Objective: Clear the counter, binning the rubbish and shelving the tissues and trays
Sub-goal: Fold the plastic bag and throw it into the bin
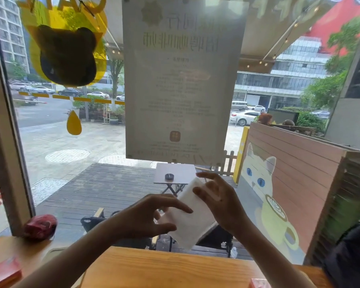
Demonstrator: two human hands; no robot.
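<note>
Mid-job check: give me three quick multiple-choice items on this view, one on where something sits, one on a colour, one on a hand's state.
1. Where is the red lump?
A. On the sill by the window frame, far left
B. In the right hand
C. On the outdoor table

2. What colour is the tissue pack?
A. Blue
B. White
C. Black

3. What is the left hand doing?
A. Hanging idle below the counter
B. Pinching the pack, thumb under and fingers over
C. Pressing flat on the glass

Answers: 1 A, it lies at the frame's foot; 2 B, the pack is plain white; 3 B, its grip closes on the pack's near end while the right hand holds the far end.
</note>
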